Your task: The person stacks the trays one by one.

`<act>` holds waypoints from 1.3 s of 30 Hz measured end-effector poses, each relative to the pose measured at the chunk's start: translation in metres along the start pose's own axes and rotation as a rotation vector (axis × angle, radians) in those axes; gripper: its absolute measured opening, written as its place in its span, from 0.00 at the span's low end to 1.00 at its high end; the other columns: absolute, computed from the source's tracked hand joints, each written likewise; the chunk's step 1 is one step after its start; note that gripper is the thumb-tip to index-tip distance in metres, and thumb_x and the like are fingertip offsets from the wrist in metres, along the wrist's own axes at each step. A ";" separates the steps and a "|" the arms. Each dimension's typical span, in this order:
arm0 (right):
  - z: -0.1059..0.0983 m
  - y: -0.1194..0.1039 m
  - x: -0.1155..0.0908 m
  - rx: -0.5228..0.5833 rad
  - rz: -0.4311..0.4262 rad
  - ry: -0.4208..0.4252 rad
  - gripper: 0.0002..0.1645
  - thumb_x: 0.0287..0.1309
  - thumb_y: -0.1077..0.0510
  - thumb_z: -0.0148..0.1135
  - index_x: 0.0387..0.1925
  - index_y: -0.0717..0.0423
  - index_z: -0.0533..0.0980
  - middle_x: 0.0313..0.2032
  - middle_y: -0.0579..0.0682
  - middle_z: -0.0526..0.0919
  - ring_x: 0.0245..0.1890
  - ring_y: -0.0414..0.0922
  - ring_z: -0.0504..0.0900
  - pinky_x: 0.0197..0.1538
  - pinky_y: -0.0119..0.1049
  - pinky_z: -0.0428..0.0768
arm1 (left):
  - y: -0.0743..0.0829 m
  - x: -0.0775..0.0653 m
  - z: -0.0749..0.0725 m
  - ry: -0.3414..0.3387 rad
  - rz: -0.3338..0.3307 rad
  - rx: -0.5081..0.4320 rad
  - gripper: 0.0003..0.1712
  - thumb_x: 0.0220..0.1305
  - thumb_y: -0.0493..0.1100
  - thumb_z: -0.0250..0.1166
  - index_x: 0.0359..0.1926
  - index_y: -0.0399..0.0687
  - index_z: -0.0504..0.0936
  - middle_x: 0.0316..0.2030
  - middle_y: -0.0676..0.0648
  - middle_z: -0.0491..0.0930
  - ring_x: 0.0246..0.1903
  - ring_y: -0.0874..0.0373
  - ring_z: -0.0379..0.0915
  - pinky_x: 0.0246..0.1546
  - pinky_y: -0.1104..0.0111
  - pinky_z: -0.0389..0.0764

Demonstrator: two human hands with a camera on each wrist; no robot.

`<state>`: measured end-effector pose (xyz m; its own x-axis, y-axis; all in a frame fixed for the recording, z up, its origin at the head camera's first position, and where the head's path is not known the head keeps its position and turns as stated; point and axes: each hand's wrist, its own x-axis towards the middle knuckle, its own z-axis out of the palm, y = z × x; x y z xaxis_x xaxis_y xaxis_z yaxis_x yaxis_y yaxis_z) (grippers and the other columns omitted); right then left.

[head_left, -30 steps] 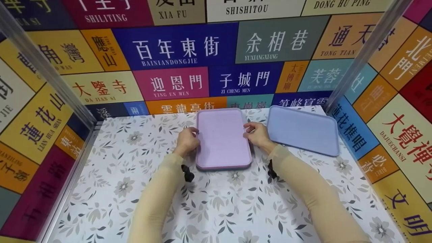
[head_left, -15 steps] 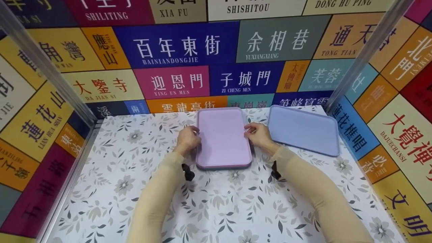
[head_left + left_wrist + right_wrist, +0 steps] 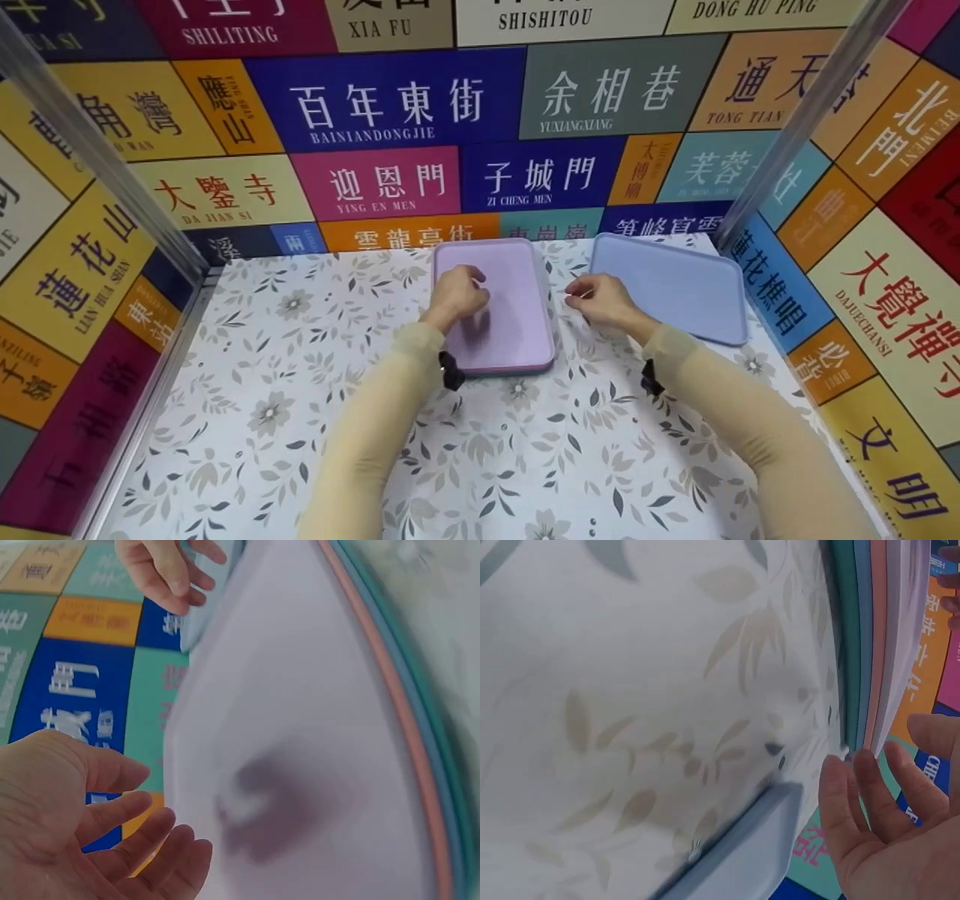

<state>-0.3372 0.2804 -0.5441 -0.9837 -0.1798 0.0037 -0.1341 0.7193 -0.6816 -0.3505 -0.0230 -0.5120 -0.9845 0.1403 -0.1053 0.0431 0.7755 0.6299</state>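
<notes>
A lilac rectangular tray (image 3: pixel 517 330) tops a neat stack at the back middle of the table. Pink, blue and green tray edges (image 3: pixel 864 652) show under it in the right wrist view. My left hand (image 3: pixel 460 294) hovers over the stack's left part, casting a shadow on the lilac surface; its fingers are loosely bent and hold nothing. To the right of the stack, my right hand (image 3: pixel 604 301) is in the gap before a periwinkle-blue tray (image 3: pixel 690 292), with relaxed fingers and nothing in them. That blue tray lies alone, slanted.
The table (image 3: pixel 300 450) has a white cover with grey leaves and flowers. Behind it stands a wall of coloured sign panels (image 3: pixel 390 97), and similar panels line both sides. Clear upright strips (image 3: pixel 795 120) mark the corners.
Both hands have let go of the stack's sides. The left hand has risen and moved right over the lilac tray; the right hand has drawn away toward the blue tray.
</notes>
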 end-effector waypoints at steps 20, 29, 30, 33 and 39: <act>-0.095 0.052 -0.055 -0.137 0.117 0.023 0.25 0.74 0.54 0.70 0.62 0.68 0.84 0.60 0.73 0.88 0.57 0.70 0.89 0.67 0.65 0.84 | 0.075 0.044 0.062 -0.126 0.075 0.063 0.26 0.69 0.44 0.68 0.66 0.45 0.88 0.63 0.42 0.90 0.63 0.46 0.86 0.70 0.57 0.85; -0.131 0.095 -0.077 -0.129 0.272 0.070 0.31 0.74 0.52 0.70 0.67 0.69 0.81 0.65 0.75 0.84 0.63 0.71 0.84 0.71 0.66 0.81 | 0.081 0.092 0.134 -0.121 0.053 0.029 0.25 0.66 0.44 0.69 0.64 0.49 0.90 0.62 0.46 0.90 0.66 0.48 0.84 0.72 0.58 0.84; -0.135 0.100 -0.079 -0.127 0.294 0.077 0.31 0.74 0.51 0.70 0.67 0.69 0.81 0.66 0.75 0.83 0.64 0.70 0.83 0.72 0.66 0.80 | 0.082 0.096 0.140 -0.117 0.053 0.023 0.25 0.65 0.45 0.69 0.63 0.51 0.91 0.62 0.47 0.91 0.66 0.49 0.84 0.71 0.60 0.84; -0.145 0.112 -0.085 -0.113 0.366 0.094 0.33 0.73 0.50 0.70 0.69 0.69 0.79 0.67 0.75 0.81 0.67 0.70 0.80 0.74 0.66 0.77 | 0.086 0.096 0.150 -0.107 0.042 -0.008 0.24 0.65 0.44 0.69 0.62 0.53 0.91 0.61 0.49 0.91 0.64 0.51 0.85 0.69 0.61 0.85; -0.156 0.137 -0.093 -0.069 0.520 0.113 0.37 0.74 0.49 0.69 0.74 0.68 0.75 0.71 0.75 0.75 0.70 0.68 0.74 0.73 0.62 0.79 | 0.122 0.047 0.126 -0.125 -0.068 -0.075 0.22 0.71 0.40 0.70 0.64 0.47 0.90 0.63 0.46 0.90 0.65 0.50 0.85 0.70 0.61 0.86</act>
<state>-0.2831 0.5004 -0.5242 -0.9286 0.2827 -0.2405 0.3707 0.7375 -0.5645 -0.3698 0.1555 -0.5367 -0.9557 0.1681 -0.2414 -0.0403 0.7382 0.6734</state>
